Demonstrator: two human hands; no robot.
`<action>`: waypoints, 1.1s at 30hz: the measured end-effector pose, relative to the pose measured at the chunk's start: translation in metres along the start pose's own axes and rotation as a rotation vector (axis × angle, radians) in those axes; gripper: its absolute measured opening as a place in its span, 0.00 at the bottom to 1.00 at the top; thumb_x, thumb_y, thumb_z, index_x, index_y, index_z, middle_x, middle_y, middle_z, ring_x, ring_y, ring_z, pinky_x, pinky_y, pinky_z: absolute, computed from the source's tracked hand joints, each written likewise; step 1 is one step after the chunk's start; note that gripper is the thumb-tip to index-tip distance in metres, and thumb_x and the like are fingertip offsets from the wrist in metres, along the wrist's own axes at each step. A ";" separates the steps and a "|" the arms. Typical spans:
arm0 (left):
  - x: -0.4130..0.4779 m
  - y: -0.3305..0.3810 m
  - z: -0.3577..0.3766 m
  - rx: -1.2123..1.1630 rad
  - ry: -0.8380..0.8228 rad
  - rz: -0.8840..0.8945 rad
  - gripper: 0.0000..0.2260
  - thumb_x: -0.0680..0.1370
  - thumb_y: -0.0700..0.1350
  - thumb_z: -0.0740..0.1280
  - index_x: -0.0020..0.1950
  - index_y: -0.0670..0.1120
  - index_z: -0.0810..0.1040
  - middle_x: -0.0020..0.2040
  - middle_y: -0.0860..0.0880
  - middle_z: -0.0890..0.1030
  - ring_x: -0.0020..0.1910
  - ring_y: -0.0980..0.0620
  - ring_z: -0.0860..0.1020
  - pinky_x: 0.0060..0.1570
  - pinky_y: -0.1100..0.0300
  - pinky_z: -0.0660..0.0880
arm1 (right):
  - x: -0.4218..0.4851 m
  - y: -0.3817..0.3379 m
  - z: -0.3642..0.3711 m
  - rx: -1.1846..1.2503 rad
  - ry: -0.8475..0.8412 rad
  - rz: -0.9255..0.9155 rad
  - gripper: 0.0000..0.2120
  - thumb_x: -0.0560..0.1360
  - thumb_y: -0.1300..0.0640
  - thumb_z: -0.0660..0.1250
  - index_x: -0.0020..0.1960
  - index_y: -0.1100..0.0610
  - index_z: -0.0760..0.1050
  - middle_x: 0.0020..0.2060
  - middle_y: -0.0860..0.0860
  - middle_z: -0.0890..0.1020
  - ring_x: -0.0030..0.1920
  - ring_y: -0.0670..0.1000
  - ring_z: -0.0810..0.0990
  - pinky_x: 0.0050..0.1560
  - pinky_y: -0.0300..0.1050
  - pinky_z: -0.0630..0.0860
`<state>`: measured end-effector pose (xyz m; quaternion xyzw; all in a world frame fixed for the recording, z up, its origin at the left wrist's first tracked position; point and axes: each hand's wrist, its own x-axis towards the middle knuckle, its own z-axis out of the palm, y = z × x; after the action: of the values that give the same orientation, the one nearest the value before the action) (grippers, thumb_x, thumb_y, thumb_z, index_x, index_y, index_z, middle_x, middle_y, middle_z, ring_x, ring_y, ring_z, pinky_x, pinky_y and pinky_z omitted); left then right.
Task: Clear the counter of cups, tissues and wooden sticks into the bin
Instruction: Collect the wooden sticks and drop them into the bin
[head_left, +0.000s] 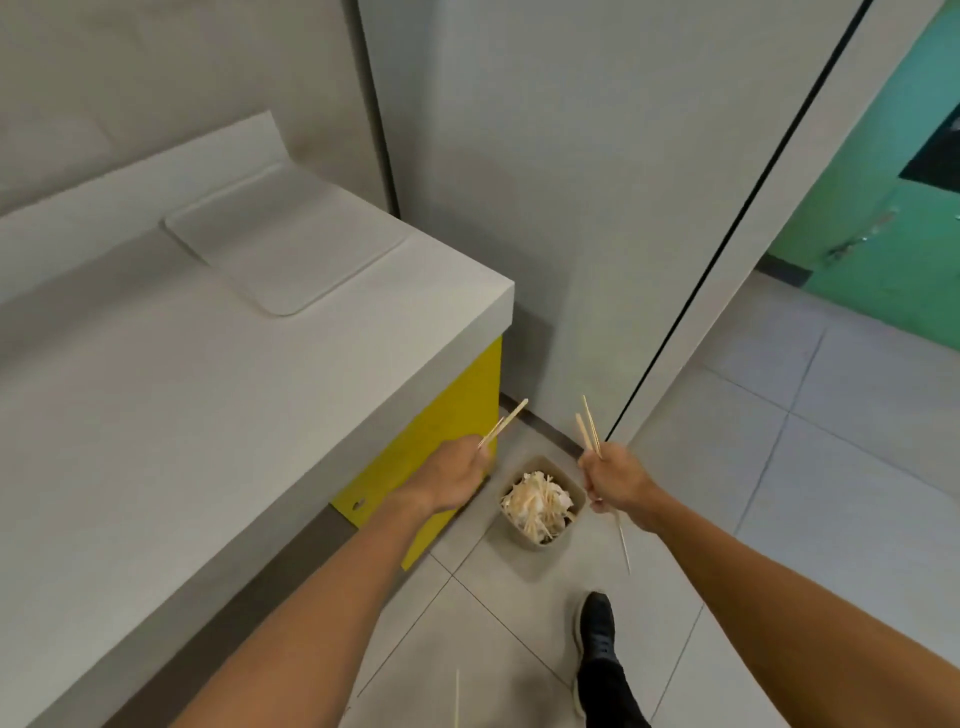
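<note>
Nearer than both grips, a black shoe (597, 621). Clenched in the left hand (457, 480), thin pale wooden sticks (506, 426); in the right hand (615, 486), a second wooden bundle (589, 428). Between the fists, below, a tan square bin (535, 543), heaped. Leftward, the grey counter (208, 405).

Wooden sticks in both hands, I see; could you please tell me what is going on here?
A person stands beside the counter. The left hand grips a few wooden sticks and the right hand grips another bunch, with a small bin on the floor below, between them. The bin already holds a heap of sticks and tissue. One loose stick shows near the bottom edge.
</note>
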<state>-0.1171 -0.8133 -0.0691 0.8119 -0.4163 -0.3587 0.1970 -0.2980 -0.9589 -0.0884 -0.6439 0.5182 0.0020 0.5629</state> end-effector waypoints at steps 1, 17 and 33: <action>0.016 0.004 0.014 0.005 -0.013 -0.021 0.13 0.83 0.44 0.53 0.45 0.41 0.72 0.43 0.41 0.77 0.42 0.41 0.74 0.43 0.49 0.71 | 0.015 0.008 -0.007 0.004 -0.013 0.026 0.10 0.82 0.61 0.52 0.45 0.59 0.69 0.33 0.55 0.70 0.30 0.50 0.67 0.27 0.42 0.66; 0.288 -0.117 0.276 0.050 -0.118 -0.350 0.14 0.83 0.46 0.53 0.59 0.40 0.73 0.58 0.39 0.77 0.56 0.40 0.76 0.51 0.53 0.71 | 0.323 0.195 0.037 -0.512 -0.203 0.086 0.14 0.80 0.62 0.61 0.64 0.64 0.70 0.59 0.61 0.78 0.57 0.61 0.79 0.57 0.55 0.79; 0.286 -0.153 0.272 0.056 -0.075 -0.269 0.25 0.79 0.48 0.63 0.75 0.50 0.63 0.68 0.46 0.67 0.67 0.46 0.67 0.64 0.46 0.70 | 0.355 0.252 0.046 -0.578 -0.155 0.021 0.27 0.72 0.43 0.67 0.68 0.49 0.66 0.59 0.51 0.77 0.53 0.51 0.77 0.44 0.39 0.76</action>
<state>-0.1254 -0.9649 -0.4640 0.8515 -0.3208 -0.4003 0.1088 -0.2760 -1.1180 -0.4955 -0.7701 0.4583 0.2044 0.3938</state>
